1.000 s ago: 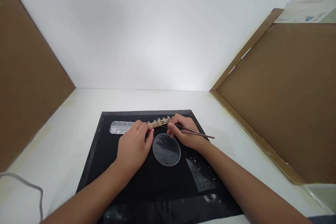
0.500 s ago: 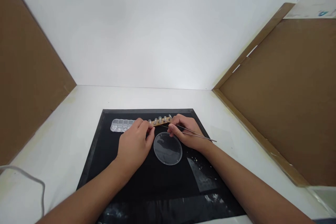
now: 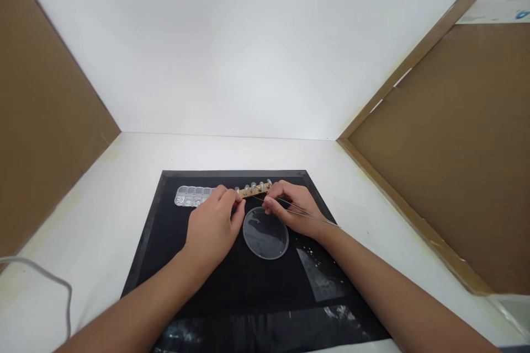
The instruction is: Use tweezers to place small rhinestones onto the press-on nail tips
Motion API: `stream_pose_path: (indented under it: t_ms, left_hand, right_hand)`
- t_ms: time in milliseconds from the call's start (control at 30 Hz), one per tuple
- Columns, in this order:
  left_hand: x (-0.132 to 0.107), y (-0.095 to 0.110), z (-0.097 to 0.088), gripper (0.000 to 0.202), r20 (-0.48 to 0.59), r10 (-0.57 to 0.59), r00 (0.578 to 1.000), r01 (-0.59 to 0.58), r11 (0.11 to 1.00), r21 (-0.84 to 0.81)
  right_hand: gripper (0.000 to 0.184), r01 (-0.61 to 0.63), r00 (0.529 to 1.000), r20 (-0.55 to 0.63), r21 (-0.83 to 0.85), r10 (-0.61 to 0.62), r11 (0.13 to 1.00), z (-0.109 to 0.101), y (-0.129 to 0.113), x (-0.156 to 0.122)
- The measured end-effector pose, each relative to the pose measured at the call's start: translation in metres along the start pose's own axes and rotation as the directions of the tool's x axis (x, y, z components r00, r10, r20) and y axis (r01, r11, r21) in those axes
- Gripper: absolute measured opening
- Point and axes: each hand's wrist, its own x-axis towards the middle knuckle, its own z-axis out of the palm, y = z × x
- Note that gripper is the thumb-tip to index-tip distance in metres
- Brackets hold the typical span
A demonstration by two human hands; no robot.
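Note:
My left hand (image 3: 216,220) is closed, thumb and index finger pinching the left end of a narrow wood-coloured strip (image 3: 248,194). Along the strip stand several clear, shiny pieces (image 3: 253,188) that look like nail tips. My right hand (image 3: 296,205) grips thin metal tweezers (image 3: 306,213), whose points reach left toward the strip and whose back end lies over the wrist. Whether the tips hold anything is too small to tell. Just below both hands rests a round clear dish (image 3: 265,234). A clear compartment box (image 3: 194,196) lies left of the strip, partly hidden by my left hand.
A black mat (image 3: 207,292) covers the white table (image 3: 99,198). Small pale bits (image 3: 311,253) and a clear film patch (image 3: 318,278) lie at its right. A grey cable (image 3: 45,273) runs at the left. Brown side boards (image 3: 447,138) and a white back wall enclose the table.
The right hand and tweezers have shifted slightly, with the tweezers' back end a little lower. My left hand keeps its pinch on the strip. The camera view has moved a little.

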Motion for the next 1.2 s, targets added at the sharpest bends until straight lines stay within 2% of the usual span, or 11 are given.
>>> stream_pose_path:
  t_ms: [233,433,533,733,867,933,1033,1133,1200]
  left_hand:
    - [0.001,0.000,0.000,0.015,-0.009,0.006,1.000,-0.006,1.000,0.000]
    - [0.001,0.000,0.000,0.012,-0.014,0.041,0.999,-0.041,0.999,-0.016]
    - [0.002,0.000,0.000,0.011,-0.033,0.053,0.998,-0.054,0.999,-0.007]
    - [0.002,0.001,0.000,0.008,-0.071,0.040,0.997,-0.043,0.998,-0.044]
    - [0.001,0.002,0.001,0.007,-0.062,0.053,0.997,-0.056,0.998,-0.041]
    - [-0.001,0.002,0.001,0.010,-0.047,0.072,0.996,-0.073,0.997,-0.023]
    - [-0.004,0.002,0.001,0.021,0.010,0.096,0.995,-0.096,0.995,-0.004]
    - [-0.007,0.002,0.000,0.035,0.074,0.105,0.992,-0.105,0.994,-0.004]
    - [-0.009,0.003,-0.002,0.045,0.110,0.105,0.988,-0.105,0.994,-0.007]
  right_hand:
    - [0.026,-0.004,1.000,-0.021,0.032,0.004,0.999,-0.002,-0.002,-0.002]
    - [0.032,-0.095,0.991,-0.071,0.259,0.117,0.961,0.001,-0.007,-0.005]
    - [0.035,-0.116,0.987,-0.070,0.289,0.142,0.950,0.000,-0.008,-0.007]
    - [0.036,-0.061,0.987,-0.130,0.209,0.089,0.976,-0.008,0.000,-0.015]
    - [0.037,-0.010,0.967,-0.242,0.259,0.075,0.966,-0.012,0.004,-0.020]
    - [0.038,0.023,0.951,-0.302,0.291,0.069,0.956,-0.013,0.004,-0.021]
    - [0.039,0.021,0.940,-0.329,0.328,0.094,0.944,-0.015,0.004,-0.023]
    - [0.038,0.012,0.949,-0.302,0.336,0.096,0.942,-0.019,0.002,-0.025]
    - [0.038,-0.003,0.969,-0.234,0.320,0.081,0.948,-0.022,0.000,-0.026]
